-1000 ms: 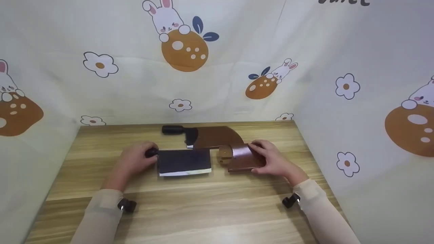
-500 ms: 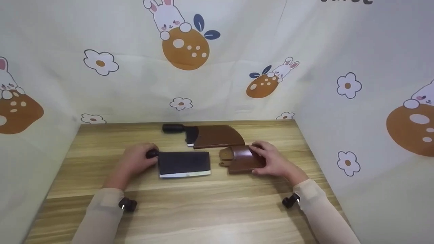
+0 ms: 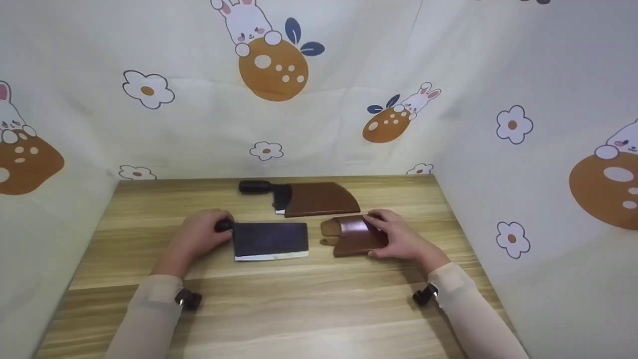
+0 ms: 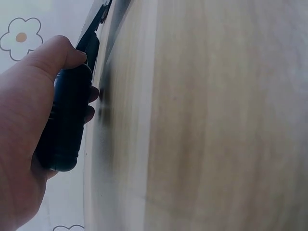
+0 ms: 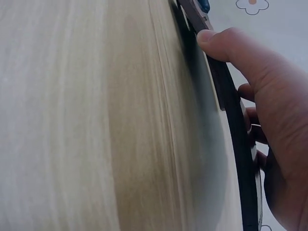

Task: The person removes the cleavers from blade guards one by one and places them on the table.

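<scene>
My left hand (image 3: pixel 202 232) grips the black handle (image 4: pixel 67 115) of a cleaver, thumb along the top and fingertips showing on the far side. The cleaver's broad dark blade (image 3: pixel 271 239) points right, its pale cutting edge toward me. My right hand (image 3: pixel 398 237) holds a brown leather sheath (image 3: pixel 355 239) by its right end, with the thumb on the near edge and fingers over the far edge. The sheath's strap end (image 3: pixel 330 228) faces the blade tip across a small gap. In the right wrist view, the sheath's edge (image 5: pixel 233 125) runs dark beside the thumb.
Behind both hands a second knife with a black handle (image 3: pixel 255 187) lies in its own brown sheath (image 3: pixel 321 199). The wood-grain table (image 3: pixel 299 309) meets a printed cloth backdrop (image 3: pixel 199 124) at the back and sides.
The cleaver and the sheath have come slightly toward me, and a strip of table now shows between them and the sheathed knife behind. Both hands keep their holds.
</scene>
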### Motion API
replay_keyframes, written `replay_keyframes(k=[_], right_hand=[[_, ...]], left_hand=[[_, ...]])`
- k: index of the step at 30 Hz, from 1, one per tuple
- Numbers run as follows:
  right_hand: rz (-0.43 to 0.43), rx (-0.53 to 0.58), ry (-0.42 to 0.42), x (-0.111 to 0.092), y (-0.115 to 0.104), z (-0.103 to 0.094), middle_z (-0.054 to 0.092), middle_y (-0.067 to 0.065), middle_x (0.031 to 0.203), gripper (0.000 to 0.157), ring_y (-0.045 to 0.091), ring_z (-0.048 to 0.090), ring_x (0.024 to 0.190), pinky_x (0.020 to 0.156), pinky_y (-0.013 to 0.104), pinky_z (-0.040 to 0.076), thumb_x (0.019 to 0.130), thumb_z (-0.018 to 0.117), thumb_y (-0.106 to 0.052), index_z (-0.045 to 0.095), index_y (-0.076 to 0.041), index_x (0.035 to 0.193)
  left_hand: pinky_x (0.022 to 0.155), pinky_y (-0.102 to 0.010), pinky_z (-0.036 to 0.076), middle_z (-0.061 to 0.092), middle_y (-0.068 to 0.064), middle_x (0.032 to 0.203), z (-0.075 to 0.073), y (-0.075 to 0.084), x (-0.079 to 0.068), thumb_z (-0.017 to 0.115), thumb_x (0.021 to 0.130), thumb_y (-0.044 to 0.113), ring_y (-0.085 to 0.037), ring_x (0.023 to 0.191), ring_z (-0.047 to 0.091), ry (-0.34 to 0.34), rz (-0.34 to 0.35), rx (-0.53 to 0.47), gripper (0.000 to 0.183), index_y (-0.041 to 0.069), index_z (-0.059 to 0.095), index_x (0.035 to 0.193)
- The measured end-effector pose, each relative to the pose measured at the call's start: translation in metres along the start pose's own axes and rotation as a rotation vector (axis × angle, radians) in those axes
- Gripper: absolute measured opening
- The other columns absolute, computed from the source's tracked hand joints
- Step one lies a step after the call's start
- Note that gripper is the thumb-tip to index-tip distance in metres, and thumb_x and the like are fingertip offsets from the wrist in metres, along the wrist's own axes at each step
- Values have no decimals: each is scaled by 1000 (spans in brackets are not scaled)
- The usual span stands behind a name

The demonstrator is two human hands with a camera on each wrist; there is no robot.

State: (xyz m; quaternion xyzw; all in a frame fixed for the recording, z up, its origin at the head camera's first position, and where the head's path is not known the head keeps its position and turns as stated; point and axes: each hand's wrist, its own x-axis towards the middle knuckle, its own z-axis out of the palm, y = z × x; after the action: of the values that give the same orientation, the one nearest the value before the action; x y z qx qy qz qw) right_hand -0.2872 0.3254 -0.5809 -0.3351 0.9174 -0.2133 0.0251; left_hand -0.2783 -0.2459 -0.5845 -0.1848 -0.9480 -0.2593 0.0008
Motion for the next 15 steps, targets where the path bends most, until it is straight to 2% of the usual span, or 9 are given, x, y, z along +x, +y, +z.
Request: replay_keyframes(k=[5,10,15], right_hand=[[13,13,-24,-1,2,3,44,20,167,104,43,38,155,127,62,31,79,96,-46,51,-9,166],[60,53,-71,-3,4,6,37,16,175,104,47,28,162,129,68,24,83,93,-46,46,-13,169],[88,84,-85,-3,5,7,34,13,178,105,44,25,164,130,66,23,83,93,-48,44,-16,170]], left_hand=[[104,-63,52,68,-11,119,1,0,-1,84,95,20,-37,114,66,6,7,3,28,12,78,121],[104,-64,52,68,-10,116,2,1,-2,86,95,17,-37,114,66,6,10,-35,27,11,79,120],[105,-65,52,68,-11,117,0,1,-2,86,94,16,-38,114,66,1,-1,-57,30,10,79,123]])
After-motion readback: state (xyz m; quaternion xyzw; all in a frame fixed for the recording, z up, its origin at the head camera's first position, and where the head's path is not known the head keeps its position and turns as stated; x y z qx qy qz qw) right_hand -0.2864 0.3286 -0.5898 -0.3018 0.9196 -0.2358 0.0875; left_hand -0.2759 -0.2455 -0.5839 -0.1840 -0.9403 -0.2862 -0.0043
